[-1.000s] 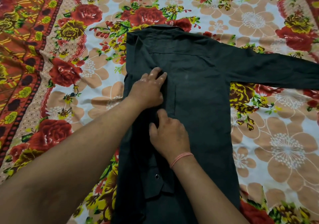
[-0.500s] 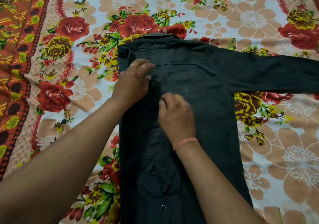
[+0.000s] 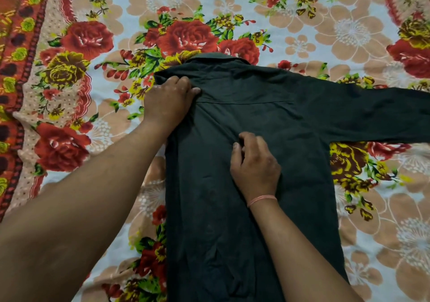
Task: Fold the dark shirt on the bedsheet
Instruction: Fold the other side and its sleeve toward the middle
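Head view: two hands, one dark shirt (image 3: 221, 208), one floral bedsheet (image 3: 349, 22).
Right hand (image 3: 256, 164), one pink thread (image 3: 261, 199) at its wrist: grip clamped on a crease mid-shirt. Left hand (image 3: 168, 102): grip apart, fingers pressing the shoulder beside the collar. Dark shirt lies flat on the bedsheet, one sleeve (image 3: 372, 113) extended to the right.

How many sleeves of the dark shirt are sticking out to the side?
1. One sleeve lies stretched to the right on the bedsheet. The other may be folded in along the left edge of the shirt, near the left hand; it is not clearly visible.
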